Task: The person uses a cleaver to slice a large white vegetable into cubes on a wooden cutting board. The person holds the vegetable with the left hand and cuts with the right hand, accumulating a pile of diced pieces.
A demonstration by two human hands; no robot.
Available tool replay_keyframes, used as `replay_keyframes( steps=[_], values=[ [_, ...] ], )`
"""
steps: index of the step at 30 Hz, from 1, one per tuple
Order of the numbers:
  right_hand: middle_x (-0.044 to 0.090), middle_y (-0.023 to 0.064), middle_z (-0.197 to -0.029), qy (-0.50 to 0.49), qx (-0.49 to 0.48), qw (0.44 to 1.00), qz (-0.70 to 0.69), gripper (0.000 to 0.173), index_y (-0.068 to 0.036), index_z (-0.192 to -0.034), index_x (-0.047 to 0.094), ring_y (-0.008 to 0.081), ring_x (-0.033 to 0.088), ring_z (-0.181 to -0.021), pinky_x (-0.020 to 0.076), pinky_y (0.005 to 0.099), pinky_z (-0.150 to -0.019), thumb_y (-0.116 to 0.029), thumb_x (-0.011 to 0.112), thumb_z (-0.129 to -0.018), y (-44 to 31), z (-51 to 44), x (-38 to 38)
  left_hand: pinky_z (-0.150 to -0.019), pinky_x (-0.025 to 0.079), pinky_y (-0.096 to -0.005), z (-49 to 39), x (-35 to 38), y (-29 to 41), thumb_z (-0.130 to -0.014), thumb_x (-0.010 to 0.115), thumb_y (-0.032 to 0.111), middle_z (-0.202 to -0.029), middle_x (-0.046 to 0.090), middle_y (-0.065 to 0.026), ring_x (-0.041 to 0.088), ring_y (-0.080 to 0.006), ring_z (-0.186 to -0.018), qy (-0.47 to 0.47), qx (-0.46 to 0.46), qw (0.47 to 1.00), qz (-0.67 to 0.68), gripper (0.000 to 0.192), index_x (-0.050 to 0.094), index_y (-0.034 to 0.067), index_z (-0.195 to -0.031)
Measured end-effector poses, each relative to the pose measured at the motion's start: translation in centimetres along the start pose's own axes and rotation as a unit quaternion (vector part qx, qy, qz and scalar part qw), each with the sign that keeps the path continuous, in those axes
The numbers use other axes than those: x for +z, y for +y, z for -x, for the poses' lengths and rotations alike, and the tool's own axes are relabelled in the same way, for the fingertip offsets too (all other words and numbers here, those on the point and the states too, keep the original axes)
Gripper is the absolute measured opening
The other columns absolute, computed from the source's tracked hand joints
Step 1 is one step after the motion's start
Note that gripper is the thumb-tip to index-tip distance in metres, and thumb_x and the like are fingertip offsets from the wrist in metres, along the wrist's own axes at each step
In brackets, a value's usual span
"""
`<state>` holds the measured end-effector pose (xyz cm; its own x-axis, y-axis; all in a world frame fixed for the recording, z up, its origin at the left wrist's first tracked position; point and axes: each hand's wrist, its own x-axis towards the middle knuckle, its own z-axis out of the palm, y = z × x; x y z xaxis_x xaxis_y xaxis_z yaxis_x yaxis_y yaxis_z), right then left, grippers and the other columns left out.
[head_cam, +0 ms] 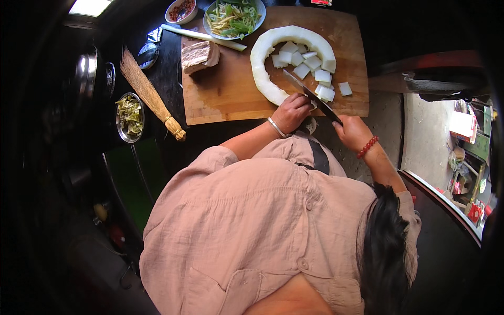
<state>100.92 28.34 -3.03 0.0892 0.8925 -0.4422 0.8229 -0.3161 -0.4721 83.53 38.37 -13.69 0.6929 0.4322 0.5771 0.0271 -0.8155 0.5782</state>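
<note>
A thick pale ring of peeled melon or gourd [260, 59], open at its right side, lies on a wooden cutting board [224, 98]. My left hand [292, 113] holds its near end, fingers curled. My right hand [353, 132] grips the handle of a kitchen knife [309, 93], whose blade points up and left beside my left fingertips. White cut pieces [301, 71] lie inside the ring and by the blade; one piece [345, 89] sits apart to the right. Whether the blade touches the ring is hidden by my fingers.
On the board's left are a block of meat [200, 57] and a leek or scallion stalk [204, 37]. Behind stand a bowl of sliced greens [235, 17] and a bowl of red seasoning [181, 11]. Further left lie a straw brush [151, 94] and a metal dish of pale green vegetable [130, 117].
</note>
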Motion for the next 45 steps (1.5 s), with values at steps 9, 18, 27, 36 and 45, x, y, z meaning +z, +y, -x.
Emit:
replay_keyframes(
  steps=[9, 18, 27, 36, 45],
  values=[
    [0.062, 0.0235, -0.077, 0.029, -0.007, 0.998, 0.047, 0.018, 0.000, -0.079, 0.062, 0.0393, 0.061, -0.077, 0.0486, 0.0463, -0.071, -0.017, 0.055, -0.080, 2.2, -4.3, 5.4, -0.074, 0.048, -0.0375, 0.3, -0.1, 0.2, -0.066, 0.069, 0.003, -0.093, 0.057, -0.0107, 0.056, -0.0299, -0.085, 0.004, 0.004, 0.999, 0.047, 0.026, 0.061, 0.004, -0.091],
    [0.063, 0.0219, -0.078, 0.016, -0.001, 1.000, 0.018, 0.026, -0.003, -0.078, 0.066, 0.0389, 0.061, -0.077, 0.0482, 0.0469, -0.073, -0.027, 0.056, -0.081, 2.7, -5.3, 4.1, -0.069, 0.049, -0.0353, -12.2, -8.6, -1.6, -0.073, 0.061, -0.006, -0.090, 0.060, -0.0123, 0.059, -0.0281, -0.080, 0.048, -0.006, 0.998, -0.050, 0.021, 0.065, 0.005, -0.090],
    [0.063, 0.0228, -0.080, -0.014, -0.015, 0.998, -0.060, 0.029, -0.001, -0.080, 0.065, 0.0386, 0.062, -0.078, 0.0489, 0.0462, -0.072, -0.028, 0.056, -0.082, 2.2, -4.9, 3.1, -0.057, 0.048, -0.0364, -25.9, -2.8, -15.9, -0.087, 0.041, 0.009, -0.083, 0.065, -0.0057, 0.065, -0.0226, -0.072, -0.396, -0.115, 0.785, -0.462, 0.070, 0.014, 0.046, -0.140],
    [0.063, 0.0225, -0.079, -0.058, -0.037, 0.991, -0.112, 0.030, -0.001, -0.082, 0.063, 0.0387, 0.061, -0.077, 0.0489, 0.0460, -0.072, -0.029, 0.054, -0.084, 3.9, -5.7, 2.6, -0.060, 0.048, -0.0350, -30.2, -0.2, -21.6, -0.089, 0.040, 0.013, -0.084, 0.066, -0.0063, 0.066, -0.0218, -0.073, -0.382, -0.088, 0.747, -0.536, 0.066, 0.015, 0.048, -0.139],
    [0.062, 0.0224, -0.076, -0.045, -0.052, 0.991, -0.113, 0.028, -0.002, -0.079, 0.062, 0.0394, 0.061, -0.074, 0.0488, 0.0464, -0.069, -0.029, 0.055, -0.083, 4.2, -6.3, 3.0, -0.063, 0.049, -0.0472, -29.9, -4.3, -13.1, -0.076, 0.060, 0.013, -0.079, 0.061, -0.0205, 0.060, -0.0400, -0.071, -0.005, -0.102, 0.967, -0.235, 0.056, 0.039, 0.014, -0.128]
  ],
)
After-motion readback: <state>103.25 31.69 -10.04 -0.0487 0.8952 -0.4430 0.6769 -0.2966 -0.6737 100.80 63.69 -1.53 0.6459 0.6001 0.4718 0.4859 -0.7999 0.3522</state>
